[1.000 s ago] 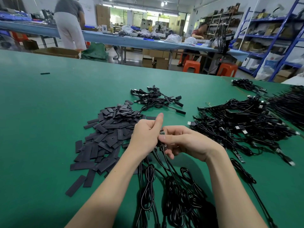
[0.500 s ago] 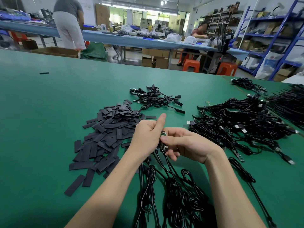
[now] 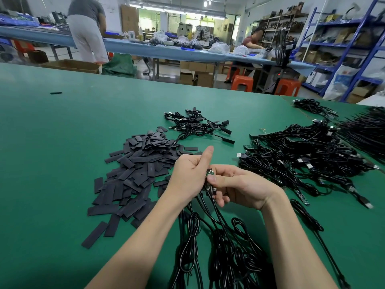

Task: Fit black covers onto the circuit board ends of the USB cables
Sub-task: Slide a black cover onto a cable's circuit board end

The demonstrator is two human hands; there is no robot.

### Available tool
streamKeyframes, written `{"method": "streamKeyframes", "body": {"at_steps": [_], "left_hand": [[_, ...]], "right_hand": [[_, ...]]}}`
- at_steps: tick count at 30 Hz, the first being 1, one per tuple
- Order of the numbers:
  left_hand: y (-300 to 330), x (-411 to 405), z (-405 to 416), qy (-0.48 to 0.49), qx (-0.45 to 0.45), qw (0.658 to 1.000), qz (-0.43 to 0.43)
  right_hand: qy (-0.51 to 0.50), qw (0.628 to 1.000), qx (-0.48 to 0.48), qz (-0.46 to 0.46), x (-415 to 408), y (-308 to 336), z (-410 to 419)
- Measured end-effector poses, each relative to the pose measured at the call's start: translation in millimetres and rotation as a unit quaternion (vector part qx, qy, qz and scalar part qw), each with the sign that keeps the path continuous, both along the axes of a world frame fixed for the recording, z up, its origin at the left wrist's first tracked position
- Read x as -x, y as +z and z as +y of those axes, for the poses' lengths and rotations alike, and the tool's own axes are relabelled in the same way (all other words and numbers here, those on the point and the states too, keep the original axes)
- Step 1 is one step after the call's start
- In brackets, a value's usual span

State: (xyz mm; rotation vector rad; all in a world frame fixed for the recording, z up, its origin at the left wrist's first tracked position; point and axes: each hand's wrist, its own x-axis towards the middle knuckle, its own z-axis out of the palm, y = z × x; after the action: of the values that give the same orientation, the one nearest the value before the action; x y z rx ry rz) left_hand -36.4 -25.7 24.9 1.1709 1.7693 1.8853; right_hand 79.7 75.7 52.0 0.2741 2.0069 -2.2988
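Two hands: left hand (image 3: 190, 177) and right hand (image 3: 239, 187) meet just above the desk (image 3: 52, 163), over a bundle of USB cables (image 3: 218, 247) trailing toward the viewer.
Left fingers: curled round the gathered cable ends, thumb sticking up.
Right fingers: thumb and forefinger pinch one small green circuit board end (image 3: 209, 172) poking up between the hands.
Covers: loose pile of flat black covers (image 3: 135, 170) lies on the desk just left of the hands; none is in either hand.
Other stock: uncovered cables (image 3: 302, 159) heaped to the right; a smaller bunch (image 3: 198, 124) beyond the pile, some ends apparently sleeved.
Step in hand: seemingly singling out one board from the bundle.
Doing it well: keep the bundle clamped, free one board fully, hold it by its edges, then slide a cover on straight so components don't snag.
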Motion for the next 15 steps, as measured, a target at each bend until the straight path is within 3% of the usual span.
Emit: {"method": "streamKeyframes", "body": {"at_steps": [6, 15], "left_hand": [[-2, 13, -4, 0.103, 0.080, 0.984, 0.124], [-6, 22, -3, 0.189, 0.076, 0.971, 0.127]], "right_hand": [[-0.104, 0.982, -0.153, -0.040, 4, 16, -1], [-0.189, 0.979, -0.067, -0.040, 19, 8, -13]]}}
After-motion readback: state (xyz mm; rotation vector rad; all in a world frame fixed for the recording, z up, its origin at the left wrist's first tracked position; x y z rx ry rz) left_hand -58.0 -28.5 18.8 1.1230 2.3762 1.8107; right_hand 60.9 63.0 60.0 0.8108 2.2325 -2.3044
